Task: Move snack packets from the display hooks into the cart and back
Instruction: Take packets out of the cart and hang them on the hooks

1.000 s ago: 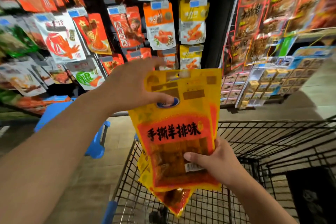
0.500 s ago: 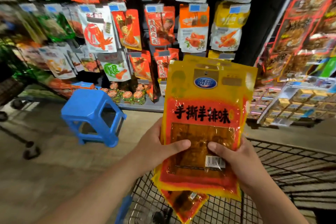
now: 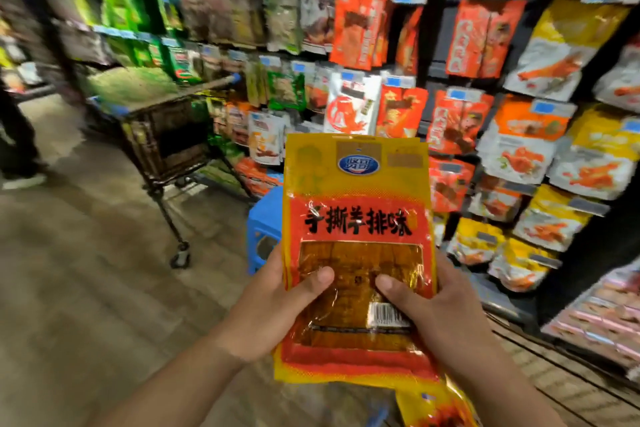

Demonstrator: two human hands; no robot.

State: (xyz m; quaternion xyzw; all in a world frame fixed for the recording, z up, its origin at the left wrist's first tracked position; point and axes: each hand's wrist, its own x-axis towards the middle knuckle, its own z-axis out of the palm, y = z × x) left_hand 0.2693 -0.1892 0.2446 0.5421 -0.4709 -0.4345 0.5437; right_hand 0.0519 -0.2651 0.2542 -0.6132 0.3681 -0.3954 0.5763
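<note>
A yellow and red snack packet (image 3: 356, 218) with black characters is held upright in front of me, stacked on at least one more like it. My left hand (image 3: 277, 308) grips its lower left edge, thumb on the clear window. My right hand (image 3: 433, 308) grips the lower right edge, thumb beside the barcode. Another yellow packet corner (image 3: 436, 406) sticks out below the stack. Behind it hang rows of snack packets on display hooks (image 3: 485, 107). My cart's rim (image 3: 561, 357) shows only as dark wires at the lower right.
A blue plastic stool (image 3: 265, 229) stands on the floor just behind the packet. A second dark wire cart (image 3: 166, 135) is parked at the left by the green packets. A person's leg and shoe (image 3: 20, 156) stand at the far left edge. Low shelves of boxes (image 3: 602, 315) sit right.
The view has swung left, so my cart has slid almost out of sight. My left hand dropped from the packet's top to its lower left edge. Both hands keep hold of the stack.
</note>
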